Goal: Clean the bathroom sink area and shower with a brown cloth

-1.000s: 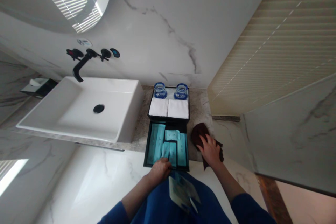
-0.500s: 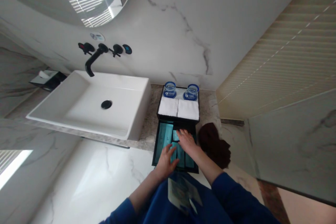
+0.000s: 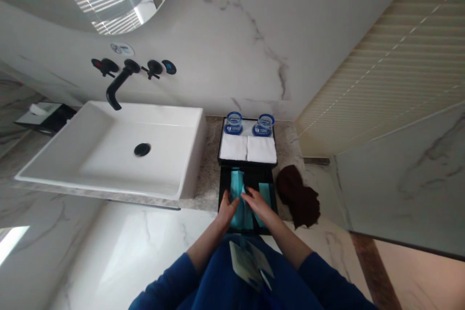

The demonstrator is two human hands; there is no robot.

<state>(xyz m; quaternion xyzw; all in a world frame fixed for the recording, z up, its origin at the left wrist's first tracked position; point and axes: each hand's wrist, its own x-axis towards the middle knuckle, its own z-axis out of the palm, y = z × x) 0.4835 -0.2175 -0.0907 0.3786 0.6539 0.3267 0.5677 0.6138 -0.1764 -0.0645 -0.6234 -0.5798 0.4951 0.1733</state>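
Note:
A bundle of long teal packets [image 3: 237, 181] is gathered at the left-middle of an open black drawer [image 3: 225, 174]. My left hand [image 3: 227, 210] closes around the bundle's left side, its thumb lying toward the middle. From the other side, my right hand [image 3: 256, 202] has its fingertips closed on a small teal packet at the bundle's right edge. Another teal packet [image 3: 265, 193] lies separately by the drawer's right wall, partly behind my right hand. The lower ends of the packets are partly covered by my hands.
Above the drawer, a black box holds folded white towels [image 3: 261, 149] and two glasses [image 3: 263, 125]. A dark brown cloth [image 3: 298, 198] hangs over the counter edge on the right. To the left are a white sink [image 3: 109, 150], a black tap [image 3: 119, 85] and a tissue box [image 3: 47, 116].
The teal packets, spread across the drawer before, are now mostly bunched at left-middle between my hands. My left hand has gone from spread fingers to gripping. The view has shifted slightly right.

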